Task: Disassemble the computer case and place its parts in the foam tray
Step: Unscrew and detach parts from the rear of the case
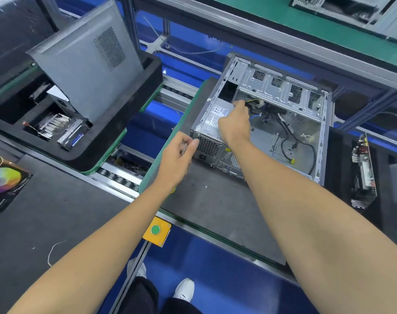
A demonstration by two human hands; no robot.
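**Power supply next out of the stripped case**

Our right hand [235,123] grips the power supply [212,123] at the computer case's [281,123] nine o'clock; our left hand [178,152] pinches what may be a screw. The foam tray [125,123] waits at ten o'clock. Trailing cables [290,141] could snag. The label text is unreadable.

Factory assembly line: roller conveyor [116,175], aluminium-framed benches [215,214] with green edging, a yellow push-button box [156,231], blue floor [215,279].
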